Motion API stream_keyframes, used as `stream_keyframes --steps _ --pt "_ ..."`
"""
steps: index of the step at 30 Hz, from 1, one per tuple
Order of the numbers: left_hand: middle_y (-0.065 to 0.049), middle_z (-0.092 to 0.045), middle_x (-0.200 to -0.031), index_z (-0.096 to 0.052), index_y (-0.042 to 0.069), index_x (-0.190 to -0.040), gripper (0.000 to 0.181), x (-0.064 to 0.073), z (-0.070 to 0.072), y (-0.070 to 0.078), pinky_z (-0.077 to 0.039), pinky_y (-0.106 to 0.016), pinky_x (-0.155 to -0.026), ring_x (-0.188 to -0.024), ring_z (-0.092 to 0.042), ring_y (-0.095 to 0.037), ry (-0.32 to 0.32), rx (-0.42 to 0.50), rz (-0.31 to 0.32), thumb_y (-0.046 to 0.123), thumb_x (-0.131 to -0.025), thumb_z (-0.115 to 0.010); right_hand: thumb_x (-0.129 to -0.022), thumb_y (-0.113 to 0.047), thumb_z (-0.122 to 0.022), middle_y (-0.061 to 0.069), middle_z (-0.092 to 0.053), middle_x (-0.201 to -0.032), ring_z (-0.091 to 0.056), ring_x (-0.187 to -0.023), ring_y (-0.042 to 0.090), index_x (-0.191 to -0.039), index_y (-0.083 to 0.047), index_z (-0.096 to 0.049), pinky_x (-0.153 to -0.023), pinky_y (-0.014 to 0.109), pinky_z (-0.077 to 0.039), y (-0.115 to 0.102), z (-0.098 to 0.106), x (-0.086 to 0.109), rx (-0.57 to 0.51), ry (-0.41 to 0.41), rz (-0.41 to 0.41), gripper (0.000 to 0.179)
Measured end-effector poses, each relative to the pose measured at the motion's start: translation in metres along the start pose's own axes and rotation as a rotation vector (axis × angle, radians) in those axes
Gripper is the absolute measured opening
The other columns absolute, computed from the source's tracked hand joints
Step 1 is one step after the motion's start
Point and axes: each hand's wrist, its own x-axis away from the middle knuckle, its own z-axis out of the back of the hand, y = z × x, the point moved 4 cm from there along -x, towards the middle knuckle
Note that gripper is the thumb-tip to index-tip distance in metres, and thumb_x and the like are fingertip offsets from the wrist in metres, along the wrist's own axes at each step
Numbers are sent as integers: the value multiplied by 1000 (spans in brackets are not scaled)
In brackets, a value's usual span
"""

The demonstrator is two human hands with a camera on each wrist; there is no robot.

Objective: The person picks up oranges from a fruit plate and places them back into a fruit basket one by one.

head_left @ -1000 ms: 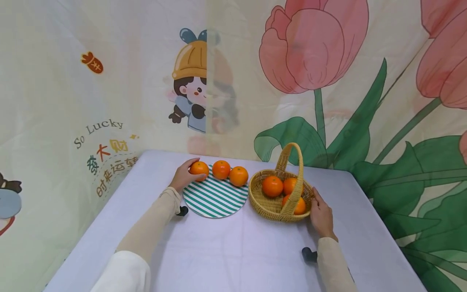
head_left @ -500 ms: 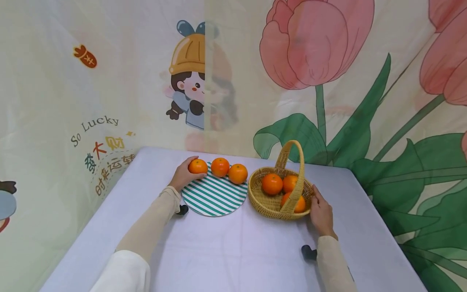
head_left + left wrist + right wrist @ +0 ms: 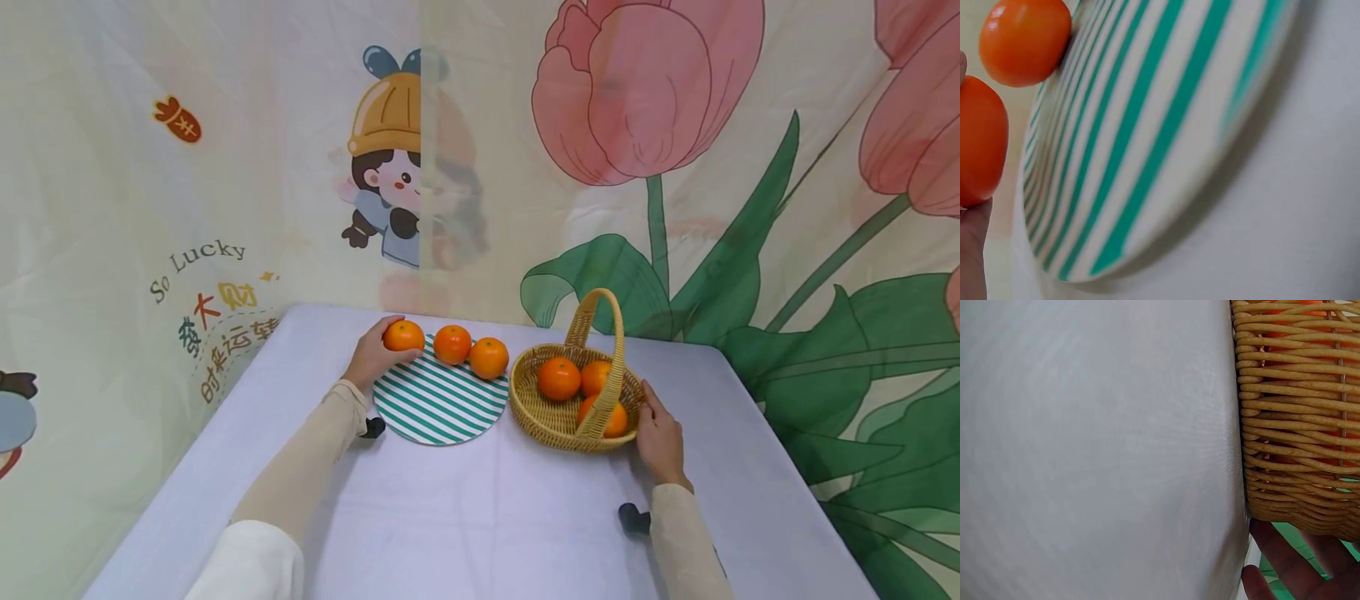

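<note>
In the head view my left hand (image 3: pixel 369 357) holds an orange (image 3: pixel 403 336) between fingers and thumb at the far left rim of a round plate (image 3: pixel 441 408) with green and white stripes. The left wrist view shows this held orange (image 3: pixel 982 144) apart from the plate's surface (image 3: pixel 1129 137), above a thumb. A second orange (image 3: pixel 452 345) and a third orange (image 3: pixel 489 358) sit on the plate's far side. My right hand (image 3: pixel 662 442) rests against the right side of a wicker basket (image 3: pixel 547 427), its fingers (image 3: pixel 1288 559) on the outer weave. Inside are three oranges (image 3: pixel 559 379).
A tall arched handle (image 3: pixel 617 333) rises over the basket. A pale cloth covers the table (image 3: pixel 480 517). Behind it hangs a printed curtain (image 3: pixel 480 167). Dark camera mounts (image 3: pixel 634 519) stick out at both wrists.
My left hand has moved slightly away and to the left with its orange, off the plate's surface. The right hand and the basket stay where they were; the view tilts a little.
</note>
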Motion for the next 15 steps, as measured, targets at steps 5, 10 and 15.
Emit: stream_keyframes --steps 5,10,15 --pt "-8 -50 -138 -44 21 -145 82 0 4 22 -43 -51 -99 -115 -51 -31 13 10 -59 40 -76 -83 -107 -36 -19 9 -25 -157 -32 -140 32 -155 -30 -22 -112 54 -26 -1 0 1 1 -5 8 49" --pt "-5 -51 -138 -45 20 -144 82 -1 2 46 -44 -49 -99 -115 -51 -29 -7 31 -119 41 -76 -84 -107 -36 -18 9 -26 -157 -30 -141 32 -155 -30 -22 -112 54 -25 -1 0 1 2 -4 9 49" --pt "-2 -50 -139 -46 21 -144 83 -3 -5 66 -45 -47 -99 -115 -52 -27 -37 24 -165 45 -74 -84 -106 -36 -19 10 -27 -157 -44 -128 33 -155 -26 -24 -106 50 -35 -1 0 -1 3 4 13 50"
